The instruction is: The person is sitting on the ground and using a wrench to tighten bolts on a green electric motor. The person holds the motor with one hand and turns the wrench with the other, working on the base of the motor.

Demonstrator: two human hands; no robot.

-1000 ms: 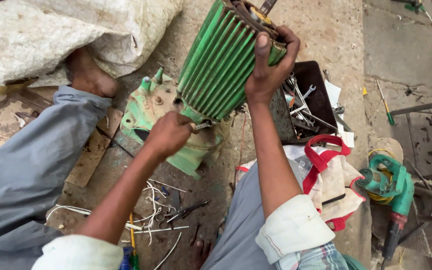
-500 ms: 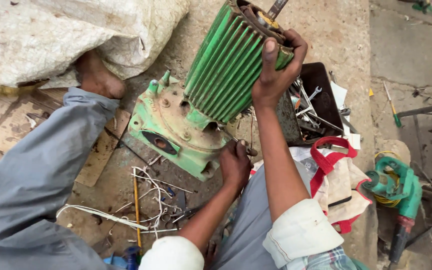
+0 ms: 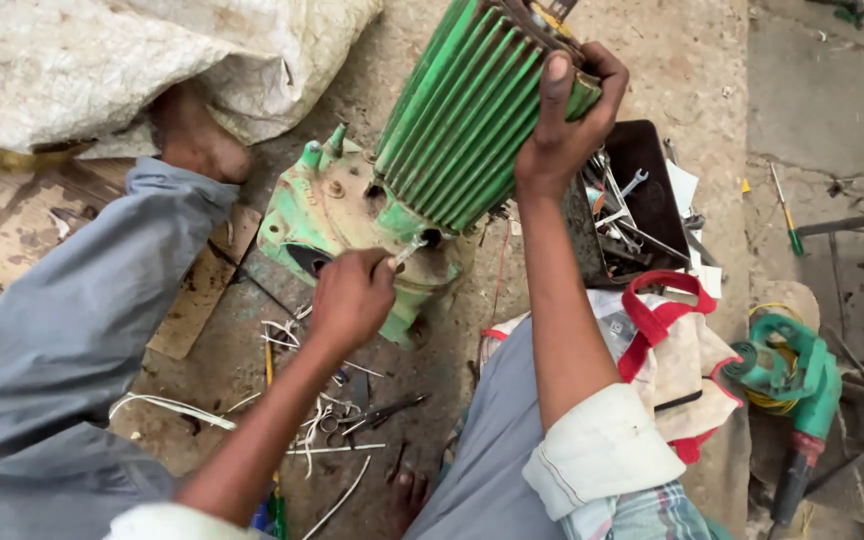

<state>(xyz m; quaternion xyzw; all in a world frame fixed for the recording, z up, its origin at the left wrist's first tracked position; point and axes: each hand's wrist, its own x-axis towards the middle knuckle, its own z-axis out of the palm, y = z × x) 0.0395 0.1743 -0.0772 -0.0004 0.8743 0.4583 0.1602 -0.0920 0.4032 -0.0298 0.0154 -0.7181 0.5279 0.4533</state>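
Observation:
A green finned motor housing (image 3: 472,110) leans tilted on its pale green end cover (image 3: 337,215) on the dirt floor. My right hand (image 3: 567,125) grips the housing's upper end and steadies it. My left hand (image 3: 352,295) is closed around a long metal bolt (image 3: 409,250) at the joint between the housing and the end cover. My grey trouser legs frame the work, and my bare foot (image 3: 197,140) rests to the left of the cover.
A dark tray of spanners (image 3: 642,200) lies right of the motor. A red-handled cloth bag (image 3: 672,350) and a green power tool (image 3: 787,375) sit further right. Scissors (image 3: 372,415) and wire scraps litter the ground. A white sack (image 3: 102,60) fills the upper left.
My left hand moved from the end cover down to the lower right, then back up to the joint, where it holds the bolt. The right hand stayed on the housing's top.

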